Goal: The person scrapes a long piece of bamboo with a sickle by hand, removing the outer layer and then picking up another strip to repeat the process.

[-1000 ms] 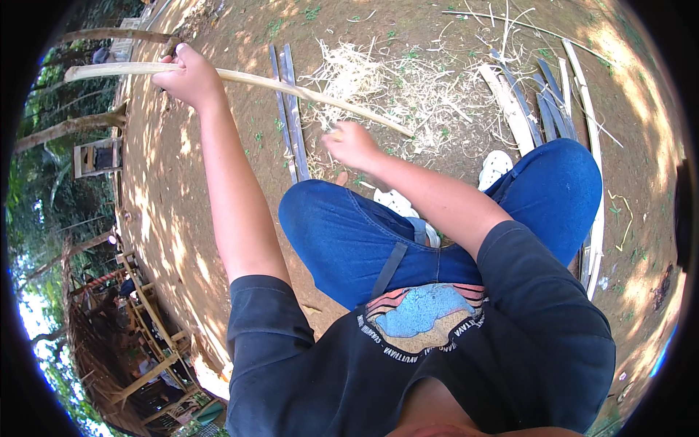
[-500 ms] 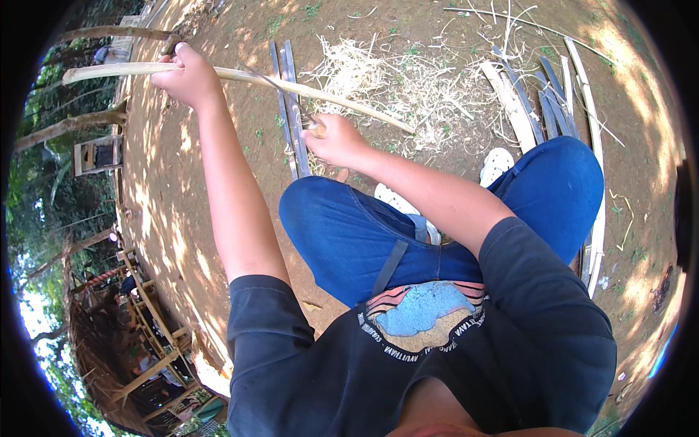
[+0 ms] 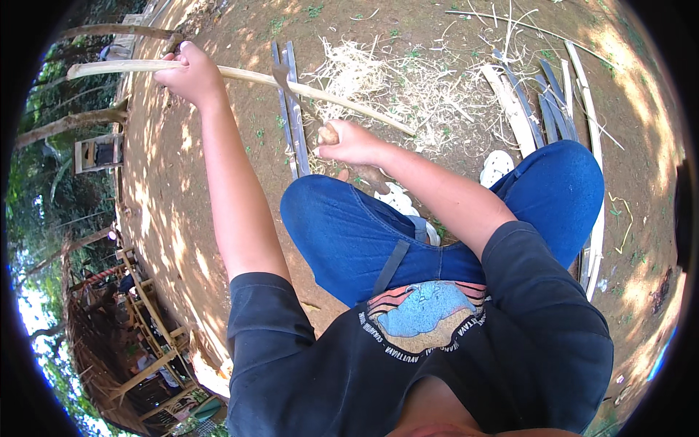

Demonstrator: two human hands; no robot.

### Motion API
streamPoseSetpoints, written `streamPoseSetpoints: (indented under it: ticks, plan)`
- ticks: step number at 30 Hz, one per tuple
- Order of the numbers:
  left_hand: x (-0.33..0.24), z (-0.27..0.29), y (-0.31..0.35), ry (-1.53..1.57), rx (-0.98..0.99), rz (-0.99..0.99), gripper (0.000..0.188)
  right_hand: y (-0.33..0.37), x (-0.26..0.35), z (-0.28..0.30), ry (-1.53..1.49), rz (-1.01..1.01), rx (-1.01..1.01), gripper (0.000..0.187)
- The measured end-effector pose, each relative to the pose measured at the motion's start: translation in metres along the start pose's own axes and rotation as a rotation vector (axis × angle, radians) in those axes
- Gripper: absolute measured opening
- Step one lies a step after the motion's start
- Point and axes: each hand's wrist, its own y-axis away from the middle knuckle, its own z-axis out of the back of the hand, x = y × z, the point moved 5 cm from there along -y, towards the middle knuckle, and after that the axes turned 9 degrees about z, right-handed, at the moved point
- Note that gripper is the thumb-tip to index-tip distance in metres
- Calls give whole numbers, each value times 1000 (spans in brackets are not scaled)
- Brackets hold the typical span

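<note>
My left hand (image 3: 191, 75), arm stretched out to the upper left, is closed around a long pale strip (image 3: 342, 104) that looks like split bamboo. The strip slants down to the right, its far right end over the shavings. My right hand (image 3: 351, 142) is closed on the light wooden handle of a knife (image 3: 282, 79). Its blade points up and left and lies across the strip's middle; whether it touches the wood I cannot tell. Part of the handle is hidden in my fingers.
Curled pale shavings (image 3: 357, 73) cover the dirt ahead of my shoes. Dark strips (image 3: 296, 124) lie beneath the blade. More dark and pale strips (image 3: 513, 109) lie beyond my right knee. A thatched shelter (image 3: 116, 349) and trees stand at the left.
My right hand with the knife has moved slightly right. The blade has turned so its broad side shows more. My left hand and the strip have shifted only a little.
</note>
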Motion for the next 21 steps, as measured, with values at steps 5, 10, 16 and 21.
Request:
streamPoseSetpoints:
  ticks: [5, 10, 16, 21]
  plan:
    - [-3, 0, 3, -23, -2, -32, 35, 4, -2, -14, -394, -150, 86, 42]
    - [-1, 5, 1, 24, 15, -27, 35, 20, -1, -8, -281, -172, 79, 36]
    - [0, 5, 3, 9, 8, 3, 35, 22, -22, -2, -132, -262, -51, 25]
    - [-12, 3, 10, 42, 46, -7, 37, 23, -11, 0, -138, -322, -146, 20]
